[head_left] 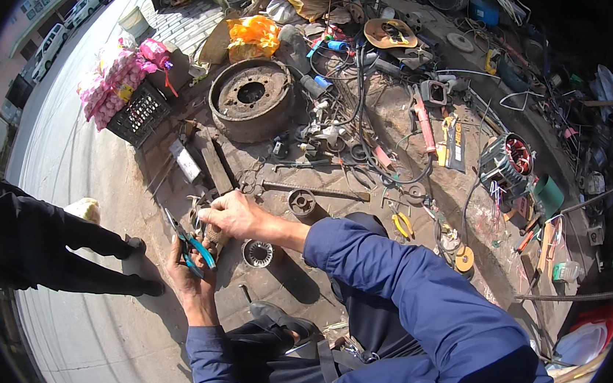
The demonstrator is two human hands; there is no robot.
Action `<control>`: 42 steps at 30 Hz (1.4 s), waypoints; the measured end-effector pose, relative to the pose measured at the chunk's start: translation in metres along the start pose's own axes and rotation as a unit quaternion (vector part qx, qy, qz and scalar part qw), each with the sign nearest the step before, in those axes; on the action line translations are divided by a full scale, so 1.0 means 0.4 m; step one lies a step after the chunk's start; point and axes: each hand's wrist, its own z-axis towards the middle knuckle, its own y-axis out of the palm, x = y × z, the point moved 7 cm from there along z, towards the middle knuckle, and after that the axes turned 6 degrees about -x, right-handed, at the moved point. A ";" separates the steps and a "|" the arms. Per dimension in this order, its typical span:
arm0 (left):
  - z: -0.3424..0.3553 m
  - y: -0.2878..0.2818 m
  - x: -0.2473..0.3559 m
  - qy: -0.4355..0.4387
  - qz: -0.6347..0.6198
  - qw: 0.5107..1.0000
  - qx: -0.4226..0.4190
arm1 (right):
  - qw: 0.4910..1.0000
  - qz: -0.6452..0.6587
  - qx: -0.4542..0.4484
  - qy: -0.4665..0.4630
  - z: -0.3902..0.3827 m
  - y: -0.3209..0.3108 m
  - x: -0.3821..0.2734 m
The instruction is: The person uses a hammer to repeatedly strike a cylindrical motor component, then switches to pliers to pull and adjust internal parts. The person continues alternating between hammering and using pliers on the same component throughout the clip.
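My left hand point(193, 284) is closed around a pair of pliers point(202, 249) with teal handles, its jaws pointing up and to the left. Just above and to the right, my right hand point(236, 216) has its fingers pressed together; what they pinch is too small to make out. Some small metal parts and a brownish rounded piece point(215, 233) show between the two hands, partly hidden by them. Close by on the ground stand a slotted metal ring point(258, 253), like a motor stator, and a short metal cylinder point(302, 203).
A rusty wheel rim point(250, 99) lies ahead, with cables, tools and scrap to its right. Yellow-handled pliers point(402, 225) and an open motor point(507, 163) are on the right. A black crate point(139, 116) with pink bags stands left. Another person's legs point(88, 238) are at the left.
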 end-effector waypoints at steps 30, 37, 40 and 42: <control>0.020 -0.122 -0.097 -0.043 0.167 0.985 -0.014 | 0.918 -0.348 0.056 -0.179 -0.032 0.155 0.121; 0.012 -0.119 -0.084 -0.014 0.204 0.979 -0.009 | 0.915 -0.368 0.038 -0.161 -0.038 0.164 0.119; 0.009 -0.095 -0.097 -0.039 0.183 0.982 0.020 | 0.928 -0.341 0.015 -0.148 -0.035 0.152 0.113; 0.007 -0.068 -0.103 -0.056 0.197 0.979 0.000 | 0.925 -0.359 -0.004 -0.125 -0.031 0.153 0.110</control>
